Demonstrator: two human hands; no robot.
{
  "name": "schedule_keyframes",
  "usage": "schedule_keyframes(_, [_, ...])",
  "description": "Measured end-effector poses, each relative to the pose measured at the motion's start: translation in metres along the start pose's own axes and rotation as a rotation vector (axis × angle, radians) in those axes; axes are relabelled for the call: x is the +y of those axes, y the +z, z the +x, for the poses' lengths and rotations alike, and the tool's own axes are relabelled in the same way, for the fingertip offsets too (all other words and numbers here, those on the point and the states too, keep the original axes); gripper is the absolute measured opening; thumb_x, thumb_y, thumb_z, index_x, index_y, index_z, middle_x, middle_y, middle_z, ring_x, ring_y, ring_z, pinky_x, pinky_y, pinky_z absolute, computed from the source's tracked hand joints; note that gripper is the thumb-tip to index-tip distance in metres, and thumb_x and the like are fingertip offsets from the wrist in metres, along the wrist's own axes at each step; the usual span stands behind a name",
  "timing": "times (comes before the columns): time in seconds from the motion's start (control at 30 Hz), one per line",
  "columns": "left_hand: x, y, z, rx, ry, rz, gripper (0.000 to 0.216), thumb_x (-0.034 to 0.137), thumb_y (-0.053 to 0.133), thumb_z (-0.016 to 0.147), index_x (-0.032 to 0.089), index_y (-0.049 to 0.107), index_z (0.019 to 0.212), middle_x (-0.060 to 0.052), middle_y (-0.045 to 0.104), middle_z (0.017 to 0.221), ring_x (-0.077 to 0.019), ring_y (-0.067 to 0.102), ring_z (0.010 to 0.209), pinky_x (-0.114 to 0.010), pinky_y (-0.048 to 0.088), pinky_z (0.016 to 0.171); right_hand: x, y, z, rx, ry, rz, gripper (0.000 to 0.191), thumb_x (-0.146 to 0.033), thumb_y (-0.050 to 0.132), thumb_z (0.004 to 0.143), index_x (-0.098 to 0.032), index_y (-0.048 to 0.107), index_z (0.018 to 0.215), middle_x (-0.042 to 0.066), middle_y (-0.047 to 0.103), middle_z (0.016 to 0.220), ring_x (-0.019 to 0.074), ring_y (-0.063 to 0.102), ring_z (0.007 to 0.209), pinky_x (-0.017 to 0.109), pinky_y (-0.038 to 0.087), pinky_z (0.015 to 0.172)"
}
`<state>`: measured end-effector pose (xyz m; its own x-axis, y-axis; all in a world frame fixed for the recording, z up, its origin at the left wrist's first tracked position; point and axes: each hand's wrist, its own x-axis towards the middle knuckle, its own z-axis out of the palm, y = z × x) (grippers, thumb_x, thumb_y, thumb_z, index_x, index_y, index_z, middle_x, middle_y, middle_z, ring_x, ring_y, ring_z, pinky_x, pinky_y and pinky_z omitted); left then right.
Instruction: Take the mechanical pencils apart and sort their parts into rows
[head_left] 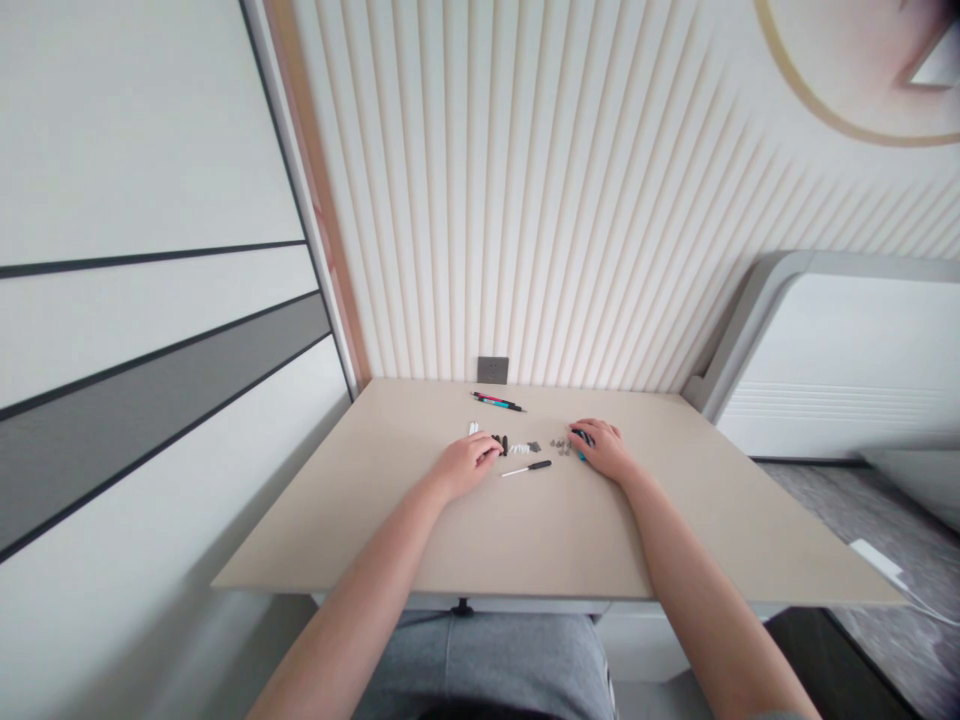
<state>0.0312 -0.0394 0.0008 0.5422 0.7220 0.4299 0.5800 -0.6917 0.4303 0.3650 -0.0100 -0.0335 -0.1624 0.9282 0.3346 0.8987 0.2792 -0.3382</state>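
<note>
My left hand [466,462] rests on the beige table [525,530] with its fingers curled beside small white and black parts [501,441]. My right hand [602,448] lies further right, fingers curled over a dark and teal object [580,437] that is too small to name. Between the hands lie a small screwdriver [527,467] with a black handle, a row of white bits [518,449] and several tiny grey pieces [559,444]. Whether either hand grips anything is unclear.
Two pens [496,401] lie at the back of the table, below a grey wall socket [493,369]. A ribbed wall stands behind. A white unit [840,360] is to the right, and a white adapter [876,560] sits off the table's right edge.
</note>
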Motion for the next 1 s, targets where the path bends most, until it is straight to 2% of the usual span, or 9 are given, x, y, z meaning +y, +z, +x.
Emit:
schedule_keyframes(0.23, [0.001, -0.001, 0.000, 0.000, -0.003, 0.003, 0.021, 0.025, 0.046, 0.094, 0.022, 0.067, 0.098, -0.003, 0.066, 0.099, -0.0142, 0.061, 0.080, -0.025, 0.047, 0.073, 0.003, 0.002, 0.002, 0.023, 0.006, 0.049, 0.043, -0.053, 0.041, 0.092, -0.026, 0.066, 0.113, 0.007, 0.063, 0.122, 0.0256, 0.054, 0.116, 0.045, 0.034, 0.102])
schedule_keyframes(0.37, [0.002, -0.001, 0.000, -0.012, 0.006, 0.005, 0.022, 0.023, 0.046, 0.094, 0.022, 0.067, 0.098, -0.003, 0.067, 0.099, -0.0148, 0.062, 0.082, -0.025, 0.047, 0.076, 0.014, 0.003, 0.004, 0.154, 0.112, 0.177, 0.050, -0.050, 0.027, 0.096, -0.023, 0.065, 0.116, 0.008, 0.062, 0.124, 0.0236, 0.055, 0.116, 0.039, 0.039, 0.101])
schedule_keyframes(0.5, [0.002, 0.000, 0.000, -0.027, 0.013, 0.019, 0.022, 0.023, 0.045, 0.094, 0.023, 0.067, 0.099, -0.003, 0.067, 0.099, -0.0154, 0.062, 0.084, -0.026, 0.047, 0.078, 0.026, 0.003, 0.004, 0.236, 0.211, 0.214, 0.056, -0.049, 0.021, 0.096, -0.019, 0.064, 0.118, 0.010, 0.063, 0.123, 0.0251, 0.054, 0.118, 0.041, 0.039, 0.103])
schedule_keyframes(0.6, [0.002, 0.000, 0.000, -0.030, 0.015, 0.029, 0.023, 0.023, 0.044, 0.094, 0.023, 0.066, 0.100, -0.003, 0.066, 0.099, -0.0152, 0.062, 0.084, -0.026, 0.047, 0.078, 0.029, 0.004, 0.004, 0.219, 0.203, 0.231, 0.058, -0.051, 0.021, 0.096, -0.018, 0.063, 0.119, 0.011, 0.063, 0.124, 0.0253, 0.054, 0.119, 0.041, 0.039, 0.104])
schedule_keyframes(0.77, [0.003, -0.001, 0.000, -0.036, 0.024, 0.028, 0.024, 0.025, 0.044, 0.094, 0.023, 0.067, 0.101, -0.003, 0.066, 0.099, -0.0152, 0.062, 0.084, -0.026, 0.047, 0.079, 0.029, 0.010, 0.005, 0.090, 0.070, 0.225, 0.056, -0.055, 0.025, 0.095, -0.022, 0.063, 0.120, 0.008, 0.064, 0.124, 0.0236, 0.055, 0.119, 0.040, 0.039, 0.105])
schedule_keyframes(1.0, [0.003, -0.001, -0.001, -0.038, 0.019, 0.020, 0.023, 0.025, 0.044, 0.095, 0.023, 0.067, 0.100, -0.003, 0.066, 0.099, -0.0152, 0.062, 0.084, -0.027, 0.047, 0.079, 0.027, 0.009, 0.005, 0.018, 0.061, 0.209, 0.057, -0.056, 0.024, 0.095, -0.022, 0.066, 0.114, 0.008, 0.068, 0.117, 0.0241, 0.060, 0.113, 0.040, 0.043, 0.100])
